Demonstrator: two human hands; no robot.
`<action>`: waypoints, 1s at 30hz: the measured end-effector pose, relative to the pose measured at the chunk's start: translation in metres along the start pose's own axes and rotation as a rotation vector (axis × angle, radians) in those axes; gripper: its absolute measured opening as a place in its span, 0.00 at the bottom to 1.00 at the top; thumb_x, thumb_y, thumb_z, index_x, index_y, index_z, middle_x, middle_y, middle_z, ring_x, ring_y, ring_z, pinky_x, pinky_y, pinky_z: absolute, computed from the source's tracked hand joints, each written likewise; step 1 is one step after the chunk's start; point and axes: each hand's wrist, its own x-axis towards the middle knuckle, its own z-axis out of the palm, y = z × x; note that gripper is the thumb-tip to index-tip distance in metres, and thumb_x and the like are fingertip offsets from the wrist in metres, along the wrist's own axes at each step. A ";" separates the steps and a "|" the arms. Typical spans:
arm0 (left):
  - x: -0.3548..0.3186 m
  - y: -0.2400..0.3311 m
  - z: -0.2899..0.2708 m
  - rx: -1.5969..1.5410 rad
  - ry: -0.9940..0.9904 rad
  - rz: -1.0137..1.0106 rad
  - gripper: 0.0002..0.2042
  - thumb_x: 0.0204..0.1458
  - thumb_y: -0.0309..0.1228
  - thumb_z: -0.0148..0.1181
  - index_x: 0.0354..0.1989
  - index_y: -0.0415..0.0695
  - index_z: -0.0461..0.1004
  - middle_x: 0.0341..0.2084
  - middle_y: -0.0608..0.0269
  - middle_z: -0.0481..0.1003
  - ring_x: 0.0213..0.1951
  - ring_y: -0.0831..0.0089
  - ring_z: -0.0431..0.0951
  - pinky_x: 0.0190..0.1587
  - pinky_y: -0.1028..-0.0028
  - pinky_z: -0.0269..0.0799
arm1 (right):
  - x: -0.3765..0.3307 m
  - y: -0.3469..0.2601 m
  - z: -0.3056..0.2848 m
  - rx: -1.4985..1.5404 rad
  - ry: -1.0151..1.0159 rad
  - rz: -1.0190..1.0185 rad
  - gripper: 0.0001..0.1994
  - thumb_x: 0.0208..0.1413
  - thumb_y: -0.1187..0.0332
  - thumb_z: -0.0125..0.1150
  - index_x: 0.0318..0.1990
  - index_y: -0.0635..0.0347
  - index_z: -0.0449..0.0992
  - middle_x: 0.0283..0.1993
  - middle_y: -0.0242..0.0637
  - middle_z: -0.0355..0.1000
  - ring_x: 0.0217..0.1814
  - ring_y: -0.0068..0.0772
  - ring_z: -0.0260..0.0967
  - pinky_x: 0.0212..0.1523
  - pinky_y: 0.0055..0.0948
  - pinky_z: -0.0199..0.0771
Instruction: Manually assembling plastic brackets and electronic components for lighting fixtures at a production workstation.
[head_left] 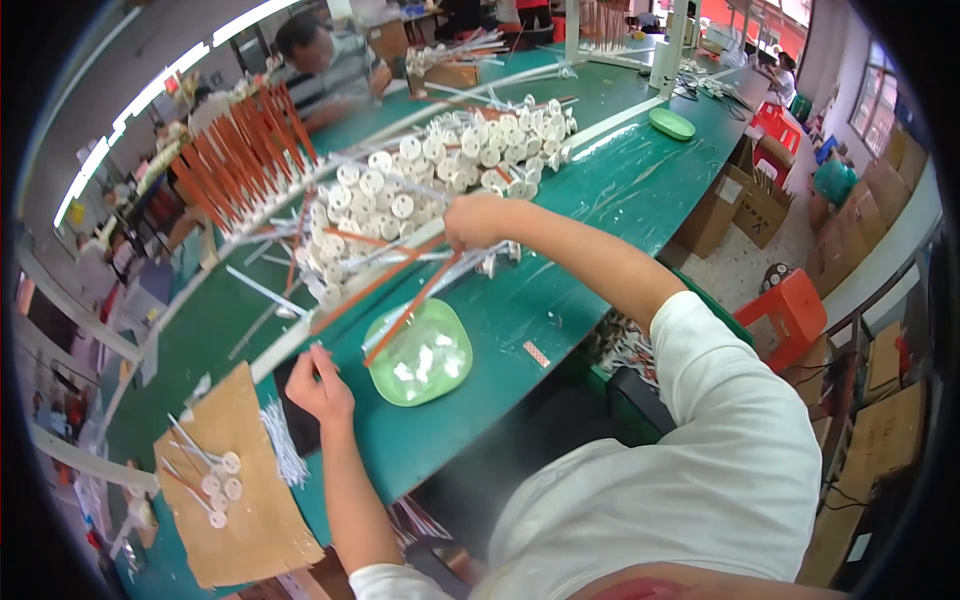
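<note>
Green workbench [600, 210] runs off toward 1 o'clock, busy workshop all around. Down at 7 o'clock there's cardboard [240, 480] with a few white disc-tipped sticks [205, 470], thin pins [283, 440] lying just beside it. Left hand [318, 385] sits near 8 o'clock, fingers pinched together on something thin, can't tell what. Green dish [420, 352] of white bits is just right of it. Right hand [475, 222] at 12 o'clock is curled around a bundle of sticks at the edge of the big white pile [420, 190].

Glossy green table cover [620, 190]; translucent green plastic dish [420, 352]; matt brown cardboard sheet [245, 480]; white plastic discs [440, 160].
</note>
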 end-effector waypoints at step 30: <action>0.007 0.032 0.024 -0.795 -0.314 -0.415 0.17 0.66 0.32 0.46 0.55 0.30 0.67 0.52 0.49 0.72 0.52 0.65 0.74 0.53 0.71 0.71 | 0.022 -0.149 0.017 0.872 1.225 -0.456 0.08 0.47 0.63 0.66 0.34 0.53 0.79 0.33 0.31 0.78 0.35 0.39 0.75 0.35 0.37 0.75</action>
